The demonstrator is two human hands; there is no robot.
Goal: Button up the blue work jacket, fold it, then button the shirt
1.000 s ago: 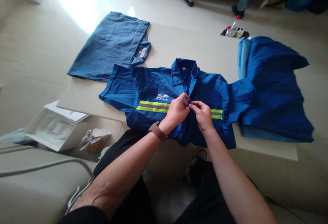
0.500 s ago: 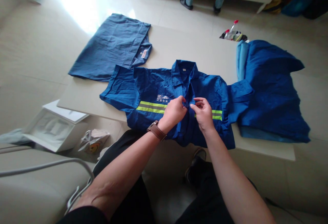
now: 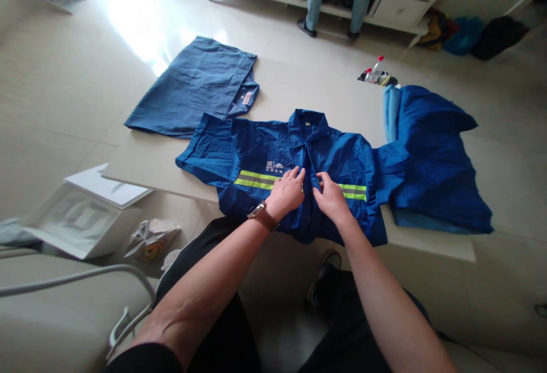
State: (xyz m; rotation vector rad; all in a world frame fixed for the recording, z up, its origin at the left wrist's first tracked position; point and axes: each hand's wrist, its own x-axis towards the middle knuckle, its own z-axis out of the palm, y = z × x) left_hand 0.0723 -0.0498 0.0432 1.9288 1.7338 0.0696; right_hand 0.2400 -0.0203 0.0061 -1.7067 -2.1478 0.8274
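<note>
I see the left hand (image 3: 285,195) nearest, its grip loosely spread on a bright blue short-sleeved shirt (image 3: 339,159) with a yellow-green reflective stripe (image 3: 256,180); at the right hand (image 3: 335,199), thumb and forefinger curve over the edge of the front opening (image 3: 308,159), though I can't tell whether they pinch it. The shirt lies face up at twelve o'clock on the smooth off-white table (image 3: 325,91). I'd steady one side with the left grip, lift the other edge lightly and match both edges evenly; tugging would probably wrinkle the cloth. Near three o'clock lies a layered pile of blue cloth (image 3: 436,162); farther, at ten, a folded dull-blue garment (image 3: 199,88).
</note>
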